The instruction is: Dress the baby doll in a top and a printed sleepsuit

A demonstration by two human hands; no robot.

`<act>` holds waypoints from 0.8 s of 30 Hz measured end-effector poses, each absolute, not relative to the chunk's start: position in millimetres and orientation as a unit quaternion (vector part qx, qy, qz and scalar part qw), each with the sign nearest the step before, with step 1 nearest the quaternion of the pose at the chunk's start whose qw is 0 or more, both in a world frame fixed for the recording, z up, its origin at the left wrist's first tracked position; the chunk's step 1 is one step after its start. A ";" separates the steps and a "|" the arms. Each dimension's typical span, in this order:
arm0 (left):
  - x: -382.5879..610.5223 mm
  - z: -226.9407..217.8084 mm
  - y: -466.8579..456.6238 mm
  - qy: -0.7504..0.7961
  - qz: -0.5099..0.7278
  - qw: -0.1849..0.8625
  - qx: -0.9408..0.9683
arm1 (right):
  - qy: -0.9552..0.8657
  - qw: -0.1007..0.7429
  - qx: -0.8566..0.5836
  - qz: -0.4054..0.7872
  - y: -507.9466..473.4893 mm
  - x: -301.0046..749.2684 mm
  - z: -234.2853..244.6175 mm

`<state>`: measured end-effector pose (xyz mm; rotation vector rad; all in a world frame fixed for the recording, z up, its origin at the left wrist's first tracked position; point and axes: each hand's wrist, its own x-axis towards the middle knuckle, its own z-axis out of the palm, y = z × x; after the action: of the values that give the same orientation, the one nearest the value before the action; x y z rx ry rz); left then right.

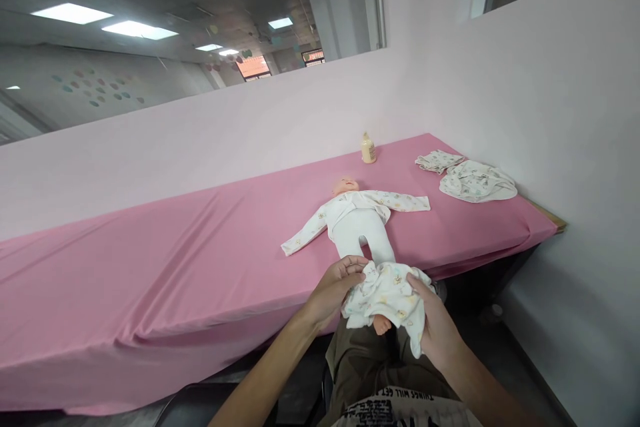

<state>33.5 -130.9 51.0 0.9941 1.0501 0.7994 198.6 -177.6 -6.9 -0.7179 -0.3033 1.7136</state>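
A baby doll (346, 185) lies on its back on the table, its head toward the wall and its legs toward me. It wears a printed white top (350, 202) with both sleeves stretched out sideways; its body and upper legs are white. Printed baby pants (393, 287) are bunched around the doll's lower legs at the table's front edge. One doll foot (382, 325) pokes out of the cloth. My left hand (343, 283) pinches the left side of the pants. My right hand (434, 313) grips their right side, thumb on top. The other foot is hidden.
A pink cloth (200, 260) covers the long table, with wrinkles at the left. A cream-coloured bottle (369, 149) stands near the wall. Folded printed cloth (439, 161) and a larger printed white cloth item (477, 181) lie at the right. A wall borders the table's right end.
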 end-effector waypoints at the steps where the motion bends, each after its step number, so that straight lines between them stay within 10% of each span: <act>1: 32.0 50.2 -131.2 0.470 0.342 0.683 0.442 | -0.119 0.597 -0.310 0.730 -176.3 199.5 -7.7; 24: 35.5 51.6 -85.5 0.498 0.326 0.698 0.399 | -0.046 0.572 -0.282 0.769 -178.2 160.9 -0.9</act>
<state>35.5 -85.5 51.6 0.8884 1.1095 0.7265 160.9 -178.2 -0.9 -0.6613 -0.1080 1.8033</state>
